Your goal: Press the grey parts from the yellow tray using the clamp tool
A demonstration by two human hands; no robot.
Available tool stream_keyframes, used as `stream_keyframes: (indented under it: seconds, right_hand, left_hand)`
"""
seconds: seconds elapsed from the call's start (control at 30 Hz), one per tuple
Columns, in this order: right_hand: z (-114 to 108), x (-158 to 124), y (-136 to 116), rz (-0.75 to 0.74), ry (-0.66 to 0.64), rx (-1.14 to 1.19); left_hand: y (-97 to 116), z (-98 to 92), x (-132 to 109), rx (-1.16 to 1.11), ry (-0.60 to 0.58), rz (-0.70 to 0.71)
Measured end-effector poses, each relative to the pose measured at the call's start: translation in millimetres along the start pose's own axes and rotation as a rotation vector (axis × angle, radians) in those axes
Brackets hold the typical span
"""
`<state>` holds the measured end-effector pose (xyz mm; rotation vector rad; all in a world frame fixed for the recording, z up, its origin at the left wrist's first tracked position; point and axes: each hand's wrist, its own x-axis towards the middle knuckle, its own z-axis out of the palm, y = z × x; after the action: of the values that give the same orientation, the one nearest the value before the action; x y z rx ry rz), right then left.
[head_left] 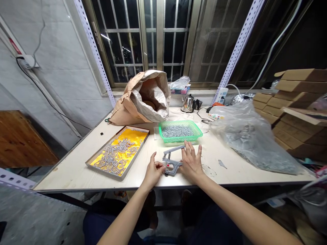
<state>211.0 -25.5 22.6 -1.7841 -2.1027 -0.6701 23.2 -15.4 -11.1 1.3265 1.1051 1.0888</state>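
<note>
A grey hand press tool (174, 166) with a spring and a small red part lies near the table's front edge. My right hand (191, 161) is on its handle end, fingers over the lever. At the tool's left side my left hand (154, 172) is closed, thumb and fingertips pinching near the red part; what they hold is too small to name. Behind the tool stands a green basket (182, 139) full of small metal pieces (177, 130). A shallow tray (122, 177) with a yellow lining, to the left, holds many metal pieces (111, 160).
A large paper sack (127, 109) lies open at the back left. A metal pot (187, 103) stands by the window. Clear plastic bags (245, 136) and stacked cardboard boxes (293, 126) are on the right. A grey scrap (222, 164) lies right of my right hand.
</note>
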Motion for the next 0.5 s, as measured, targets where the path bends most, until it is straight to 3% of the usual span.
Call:
stream_keyframes:
  seconds: [0.33, 0.5]
  right_hand:
    - [-1.7, 1.7, -4.5, 0.012, -0.026, 0.012]
    - [-0.5, 0.9, -5.8, 0.021, -0.002, -0.008]
  left_hand:
    - [-3.8, -1.1, 3.5, 0.105, -0.123, 0.065]
    - [1.4, -2.7, 6.7, 0.153, -0.188, 0.016]
